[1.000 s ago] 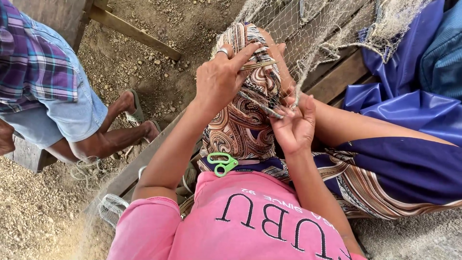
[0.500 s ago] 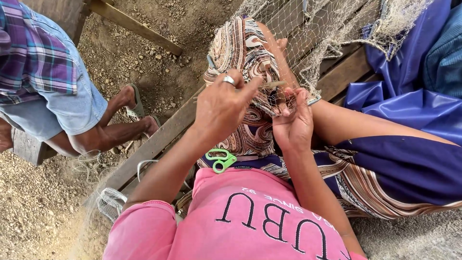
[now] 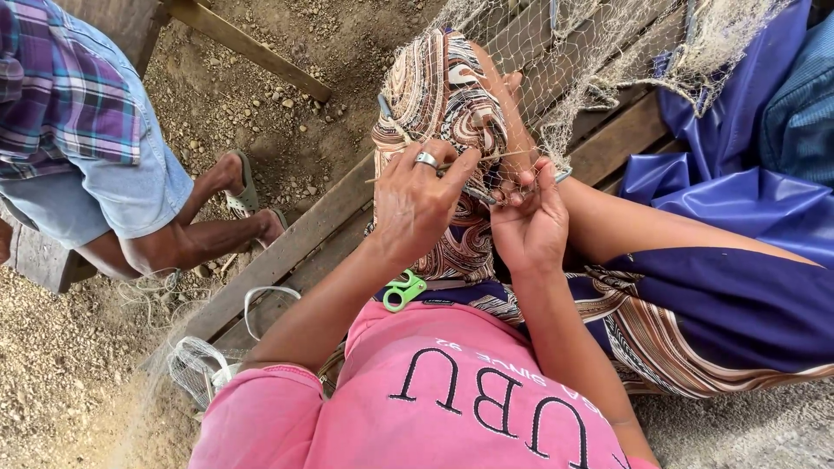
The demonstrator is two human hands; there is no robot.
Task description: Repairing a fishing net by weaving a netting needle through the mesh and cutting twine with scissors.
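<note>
**Over the raised knee, two hands are working on a fishing net**

Over the person's bent knee, a pale fishing net is hanging down from the top of the view and is lying on the patterned cloth that is covering the leg. The left hand, which is wearing a ring, is pinching a thin pale stick-like tool with the fingers closed on it. The right hand is gripping the mesh of the net between thumb and fingertips, just beside the left hand; the two hands are almost touching.

Below the hands, green-handled scissors are resting on the lap, near the pink shirt. Under the leg, wooden planks are running diagonally. To the right, blue fabric is lying folded. At the left, another person in a checked shirt and pale shorts is sitting on the gravel ground, with sandals on the feet. More net is lying bundled at the lower left.
</note>
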